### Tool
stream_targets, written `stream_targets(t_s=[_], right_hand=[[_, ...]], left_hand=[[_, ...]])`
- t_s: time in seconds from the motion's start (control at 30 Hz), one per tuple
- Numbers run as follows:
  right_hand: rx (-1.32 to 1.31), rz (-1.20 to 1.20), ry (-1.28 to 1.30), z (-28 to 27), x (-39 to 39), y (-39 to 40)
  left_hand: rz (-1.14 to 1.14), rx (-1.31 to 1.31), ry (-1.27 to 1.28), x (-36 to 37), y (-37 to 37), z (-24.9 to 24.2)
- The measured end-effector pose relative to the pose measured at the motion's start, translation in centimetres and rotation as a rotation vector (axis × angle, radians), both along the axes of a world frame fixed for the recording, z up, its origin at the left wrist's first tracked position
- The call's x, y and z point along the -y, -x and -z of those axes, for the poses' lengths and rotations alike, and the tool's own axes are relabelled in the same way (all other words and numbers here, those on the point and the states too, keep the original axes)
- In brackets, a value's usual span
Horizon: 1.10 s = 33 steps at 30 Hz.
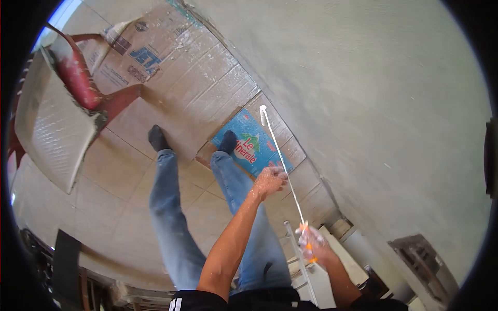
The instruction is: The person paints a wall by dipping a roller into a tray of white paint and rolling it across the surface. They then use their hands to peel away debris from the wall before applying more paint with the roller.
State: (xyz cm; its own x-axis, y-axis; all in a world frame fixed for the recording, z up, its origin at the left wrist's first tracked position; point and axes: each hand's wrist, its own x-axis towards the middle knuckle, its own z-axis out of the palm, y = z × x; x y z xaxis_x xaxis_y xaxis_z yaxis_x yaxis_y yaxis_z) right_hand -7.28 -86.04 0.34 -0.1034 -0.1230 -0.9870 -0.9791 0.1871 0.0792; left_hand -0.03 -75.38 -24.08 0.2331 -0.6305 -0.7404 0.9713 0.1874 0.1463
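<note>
My right hand (316, 246) is wrapped round the orange handle of a long, thin paint roller (280, 155). White smears cover its fingers. The roller's white rod slants up and away to a small white head, seen above the floor close to the foot of the wall. My left hand (270, 182), also speckled white, has its fingers curled right beside the middle of the rod. Whether those fingers touch the rod, or hold anything, I cannot make out.
A grey-green wall (373, 103) rises along the right. Flattened cardboard (181, 67) and a blue printed carton sheet (262, 153) lie on the tiles, one foot on the sheet. A red chair (78, 78) stands left with a pale tray (57, 124). A metal ladder (301, 259) is behind.
</note>
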Motion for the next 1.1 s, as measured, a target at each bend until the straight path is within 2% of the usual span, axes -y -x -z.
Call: stream_targets(t_s=[0.03, 0.07, 0.1, 0.17, 0.27, 0.3, 0.33, 0.37, 0.4, 0.43, 0.47, 0.53, 0.67, 0.7, 0.8, 0.93, 1.03, 1.1], right_hand=[[-0.018, 0.001, 0.028, -0.1, -1.0, -1.0], [-0.036, 0.004, 0.056, -0.2, -2.1, -1.8], [-0.025, -0.093, 0.086, -0.1, -3.3, -2.1], [-0.008, -0.275, 0.155, -0.5, -6.3, -1.8], [0.052, -0.169, 0.120, -2.2, -9.6, -1.6], [0.115, -0.156, 0.078, -2.5, -9.7, 0.0], [0.116, -0.199, 0.061, -2.5, -9.8, 1.3], [0.119, -0.244, 0.044, -2.4, -9.6, 2.3], [0.122, -0.292, 0.028, -2.4, -9.4, 3.3], [0.171, -0.479, 0.145, -2.4, -9.8, 4.3], [0.197, -0.841, 0.381, -4.7, -12.1, 1.6], [0.235, -0.911, 0.459, -5.7, -14.1, 1.4], [0.534, -0.772, 0.360, -7.1, -17.3, 3.6], [0.441, -0.741, 0.309, -8.4, -18.4, 2.7], [0.397, -0.695, 0.209, -10.2, -20.1, 1.8], [0.407, -0.798, 0.083, -10.6, -21.3, 0.9], [0.589, -0.755, 0.167, -9.0, -23.4, 3.2], [0.555, -0.702, 0.209, -9.4, -24.4, 4.2]], left_hand=[[0.162, 0.260, -0.066, -2.8, -1.1, -1.1], [0.114, 0.298, -0.121, -5.6, -1.2, -2.3], [0.064, 0.339, -0.173, -8.3, -1.7, -3.2], [0.040, 0.156, -0.196, -15.1, -2.2, -5.1], [-0.101, 0.097, -0.354, -24.8, -1.0, -7.9], [-0.084, 0.068, -0.412, -27.9, -0.3, -8.4], [-0.064, 0.040, -0.506, -30.7, 0.2, -9.4], [-0.172, 0.012, -0.556, -33.3, 1.5, -10.1], [-0.140, 0.000, -0.596, -36.1, 2.6, -10.7], [-0.106, -0.008, -0.634, -38.8, 3.6, -11.3], [-0.130, 0.012, -0.664, -40.8, 4.4, -12.4], [-0.029, 0.028, -0.756, -45.3, 6.7, -12.9], [0.030, -0.029, -0.849, -51.2, 10.5, -15.0], [0.023, -0.034, -0.867, -51.9, 11.1, -15.7], [0.069, -0.042, -0.943, -53.3, 12.7, -17.1], [0.020, 0.009, -0.972, -55.6, 15.4, -17.3], [0.066, 0.055, -1.037, -56.9, 16.5, -18.1], [0.103, 0.085, -1.083, -57.2, 17.1, -19.3]])
